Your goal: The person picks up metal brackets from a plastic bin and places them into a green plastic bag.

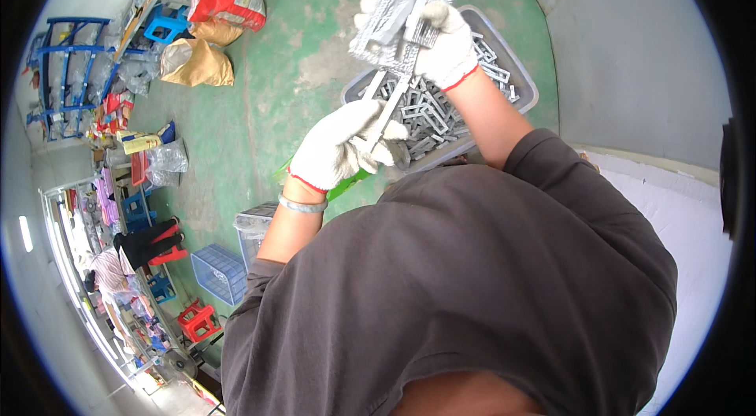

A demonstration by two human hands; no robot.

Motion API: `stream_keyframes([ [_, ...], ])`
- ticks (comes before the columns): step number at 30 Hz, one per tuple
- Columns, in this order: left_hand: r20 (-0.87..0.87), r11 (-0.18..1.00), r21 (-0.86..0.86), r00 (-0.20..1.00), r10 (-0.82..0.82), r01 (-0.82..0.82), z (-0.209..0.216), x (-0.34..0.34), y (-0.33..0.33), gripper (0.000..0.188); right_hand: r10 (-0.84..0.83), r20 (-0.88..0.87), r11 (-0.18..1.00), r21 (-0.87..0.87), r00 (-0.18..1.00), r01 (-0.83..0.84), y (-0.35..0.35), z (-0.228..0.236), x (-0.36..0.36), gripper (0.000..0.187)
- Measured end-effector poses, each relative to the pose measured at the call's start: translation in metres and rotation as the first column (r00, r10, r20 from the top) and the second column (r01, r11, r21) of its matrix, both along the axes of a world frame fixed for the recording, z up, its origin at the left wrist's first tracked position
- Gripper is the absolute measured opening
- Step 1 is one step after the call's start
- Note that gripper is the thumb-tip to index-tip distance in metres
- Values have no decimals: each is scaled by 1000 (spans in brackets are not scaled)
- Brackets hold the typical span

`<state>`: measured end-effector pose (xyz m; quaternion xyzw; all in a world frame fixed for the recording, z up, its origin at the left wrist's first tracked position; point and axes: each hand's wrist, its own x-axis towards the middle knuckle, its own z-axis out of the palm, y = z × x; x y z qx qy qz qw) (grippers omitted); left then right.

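Note:
My right hand (450,50), in a white knitted glove with a red cuff, grips a bundle of light grey slotted parts (409,7). Its thumb lies on the near side, and white glove fingertips show past the bundle's left edge. Lower and to the left, my left hand (335,144), gloved the same way, is closed on a narrow grey frame part (387,114) whose two thin bars reach up toward the bundle. Whether those bars touch the bundle I cannot tell. Beneath both hands stands a grey plastic bin (529,93) holding many loose grey frame parts (429,117).
A bright green object (346,186) lies under my left wrist. Leftward on the green floor are a blue crate (220,273), a red stool (197,320), brown sacks (197,62) and a red-and-white sack (228,0). Another person (118,262) is at the far left. A grey wall (630,46) rises on the right.

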<state>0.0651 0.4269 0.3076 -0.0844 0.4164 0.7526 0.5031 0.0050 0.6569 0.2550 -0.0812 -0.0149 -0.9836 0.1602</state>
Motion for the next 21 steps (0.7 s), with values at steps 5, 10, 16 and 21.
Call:
stream_keyframes([
  [5,64,956,272,993,101,-115,0,16,-36,54,-182,-42,970,158,982,187,-7,19,6,70],
  [10,247,828,529,967,58,-185,-12,12,-67,59,-293,-59,907,299,954,297,-24,39,30,77],
  [16,-65,906,338,954,292,-255,6,27,-79,50,-309,-18,885,361,951,295,-39,47,53,78],
  [21,-845,891,-140,521,120,-433,5,32,-93,55,-284,35,903,346,958,255,-49,48,62,74],
])
